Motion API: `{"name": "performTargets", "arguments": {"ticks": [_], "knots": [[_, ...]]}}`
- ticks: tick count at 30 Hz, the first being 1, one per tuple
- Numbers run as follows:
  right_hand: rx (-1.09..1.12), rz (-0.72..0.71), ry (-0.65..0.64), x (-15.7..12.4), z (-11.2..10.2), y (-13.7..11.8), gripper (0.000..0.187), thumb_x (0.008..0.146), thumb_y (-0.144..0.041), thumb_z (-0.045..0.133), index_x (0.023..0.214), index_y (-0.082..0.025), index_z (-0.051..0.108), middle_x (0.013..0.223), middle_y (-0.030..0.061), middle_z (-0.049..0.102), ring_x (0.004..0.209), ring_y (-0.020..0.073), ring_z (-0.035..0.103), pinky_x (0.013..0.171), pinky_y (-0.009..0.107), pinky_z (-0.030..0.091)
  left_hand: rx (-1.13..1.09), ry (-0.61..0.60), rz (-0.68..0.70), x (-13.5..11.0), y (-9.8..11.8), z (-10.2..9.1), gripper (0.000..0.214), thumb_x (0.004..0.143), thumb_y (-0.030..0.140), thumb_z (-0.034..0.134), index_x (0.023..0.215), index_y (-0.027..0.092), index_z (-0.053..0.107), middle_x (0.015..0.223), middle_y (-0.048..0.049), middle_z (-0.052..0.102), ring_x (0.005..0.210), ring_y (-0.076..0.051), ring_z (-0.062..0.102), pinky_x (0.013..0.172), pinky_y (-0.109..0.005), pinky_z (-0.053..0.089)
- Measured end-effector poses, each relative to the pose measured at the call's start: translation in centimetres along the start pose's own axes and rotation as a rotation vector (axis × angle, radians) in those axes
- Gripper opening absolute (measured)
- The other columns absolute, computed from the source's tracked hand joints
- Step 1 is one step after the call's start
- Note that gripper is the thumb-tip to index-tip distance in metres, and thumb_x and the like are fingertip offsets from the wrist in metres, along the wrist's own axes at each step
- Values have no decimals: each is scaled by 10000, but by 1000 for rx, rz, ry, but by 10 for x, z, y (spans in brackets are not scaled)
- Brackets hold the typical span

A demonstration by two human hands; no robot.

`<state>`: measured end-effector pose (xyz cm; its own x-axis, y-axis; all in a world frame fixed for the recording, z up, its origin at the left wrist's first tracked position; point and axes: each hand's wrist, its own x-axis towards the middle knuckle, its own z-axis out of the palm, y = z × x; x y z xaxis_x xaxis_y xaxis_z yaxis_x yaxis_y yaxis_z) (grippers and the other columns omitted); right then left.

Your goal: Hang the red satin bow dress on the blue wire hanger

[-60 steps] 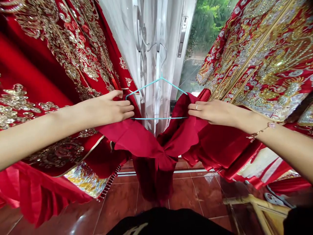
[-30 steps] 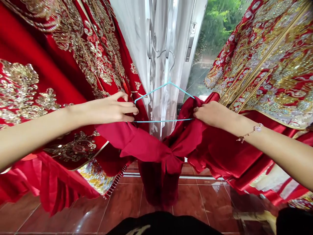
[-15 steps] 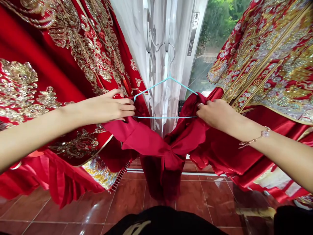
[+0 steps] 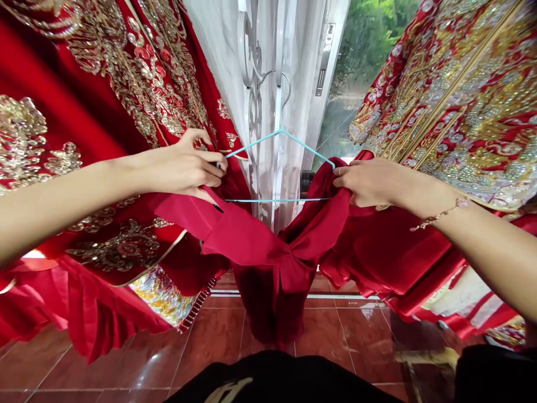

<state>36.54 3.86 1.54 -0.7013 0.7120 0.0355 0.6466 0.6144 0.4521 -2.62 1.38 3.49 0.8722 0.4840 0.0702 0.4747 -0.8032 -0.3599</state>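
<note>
A dark red dress (image 4: 251, 238) with a gathered bow-like front hangs below a light blue hanger (image 4: 254, 140). The hanger's metal hook rests on a white ornamental frame (image 4: 244, 45). My left hand (image 4: 195, 165) is closed around the hanger's left end and the fabric there, its thumb stretched down over the dress. At the other end, my right hand (image 4: 363, 182) pinches the dress's bunched right side against the hanger's tip. A ring shows on one right finger, and a bracelet on that wrist. The fabric inside both grips is partly hidden.
Red gowns with gold beading hang close on the left (image 4: 138, 73) and on the right (image 4: 453, 101). Behind the hanger are a white sheer curtain (image 4: 218, 33) and a glass door with a metal lock plate (image 4: 326, 59). Reddish tiles (image 4: 213, 330) cover the floor.
The view has shifted slightly, so things sit a little further left. My left fingers have shifted on the hanger's end, and the right side of the dress is bunched closer around the hanger tip.
</note>
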Motion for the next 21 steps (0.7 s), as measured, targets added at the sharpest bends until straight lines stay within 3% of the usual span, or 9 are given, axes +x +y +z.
{"name": "performTargets", "arguments": {"ticks": [4, 7, 12, 15, 18, 21], "knots": [[106, 54, -20, -13, -2, 22, 164, 733, -121, 554, 812, -205, 670, 898, 50, 692, 726, 170, 611, 685, 323, 454, 31, 306, -139, -31, -1, 14, 695, 962, 716, 346, 734, 159, 695, 1115, -98, 711, 1230, -271, 466, 1158, -566, 114], [186, 99, -3, -31, 8, 32, 105, 762, -140, 519, 745, -196, 606, 853, 44, 665, 709, 155, 596, 663, 293, 436, 87, 400, -256, -52, 2, 29, 750, 927, 748, 330, 761, 128, 718, 1229, -159, 649, 1176, -279, 457, 1102, -558, 231], [211, 186, -15, -61, 29, 19, 93, 800, -179, 509, 748, -200, 584, 855, 34, 683, 716, 156, 621, 614, 272, 394, 195, 412, -352, -55, 5, 42, 762, 909, 776, 306, 787, 156, 730, 1196, -154, 640, 1104, -290, 510, 1017, -515, 349], [187, 222, -22, -69, 34, 5, 108, 817, -212, 514, 746, -206, 595, 870, 32, 700, 714, 165, 629, 587, 275, 366, 228, 312, -354, -42, 6, 43, 775, 932, 766, 226, 909, 177, 728, 1132, -107, 670, 922, -219, 602, 844, -354, 439], [179, 211, -42, -71, 35, -6, 108, 813, -206, 521, 735, -212, 595, 852, 24, 698, 726, 169, 636, 592, 277, 361, 243, 256, -374, -30, 6, 42, 809, 949, 751, 123, 947, 202, 717, 1053, -65, 697, 667, -153, 589, 584, -269, 348], [207, 182, -60, -69, 35, -17, 117, 808, -185, 518, 734, -211, 604, 926, 31, 719, 754, 172, 658, 588, 280, 366, 71, 282, -345, -21, 7, 37, 798, 887, 842, 215, 841, 215, 705, 901, -37, 707, 596, -137, 554, 549, -264, 315]]}}
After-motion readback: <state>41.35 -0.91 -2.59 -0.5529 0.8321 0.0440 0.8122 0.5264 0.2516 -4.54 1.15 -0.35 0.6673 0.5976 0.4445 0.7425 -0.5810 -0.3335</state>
